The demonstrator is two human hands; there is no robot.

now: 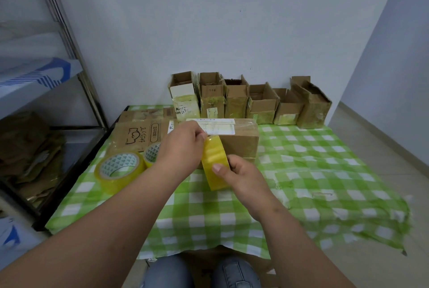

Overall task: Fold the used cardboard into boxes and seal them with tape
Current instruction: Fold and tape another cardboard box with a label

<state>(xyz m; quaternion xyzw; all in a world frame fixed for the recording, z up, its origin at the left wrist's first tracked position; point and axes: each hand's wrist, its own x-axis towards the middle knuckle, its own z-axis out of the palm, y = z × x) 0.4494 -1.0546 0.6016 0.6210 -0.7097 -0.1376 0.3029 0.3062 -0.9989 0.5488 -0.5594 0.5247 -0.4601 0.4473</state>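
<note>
Plain home packing corner, bare white wall [209,20], green checked tablecloth [325,171], open boxes [250,102] lined beyond the grip, metal shelving [69,39] to its left

Right hand [241,177] held a yellow tape roll [214,162], left hand [183,146] pinched its end, brown box [239,141] behind, on a green checked desk [313,171]

A yellow tape roll [215,164] stood on edge, held above the green checked tablecloth [325,171], directly in front of a closed brown cardboard box [234,141] bearing a white label on top. Left of that box lay flattened cardboard sheets [139,134], with two more tape rolls [118,169] lying flat nearby. Behind the box stood a row of open-topped folded boxes [250,102].
</note>
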